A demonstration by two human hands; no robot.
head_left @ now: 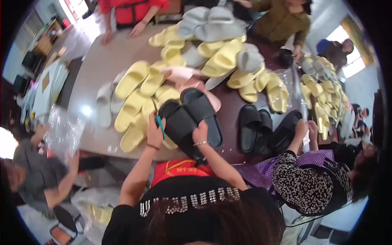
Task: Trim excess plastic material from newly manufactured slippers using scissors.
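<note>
Both hands clamped on black slides (192, 118) near table (102, 134) edge: left hand (154, 132) w/ maybe a teal tool, right hand (200, 134). Yellow slides (134, 110) crowd left, bare tabletop to the right.

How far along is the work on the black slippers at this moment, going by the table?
Early, it seems. Done: nothing finished is clearly visible. In hand: the left hand and right hand grip a pair of black slippers held together, with a teal object in the left hand's fingers. Left: a large heap of yellow slippers and grey slippers lies loose on the table.
</note>
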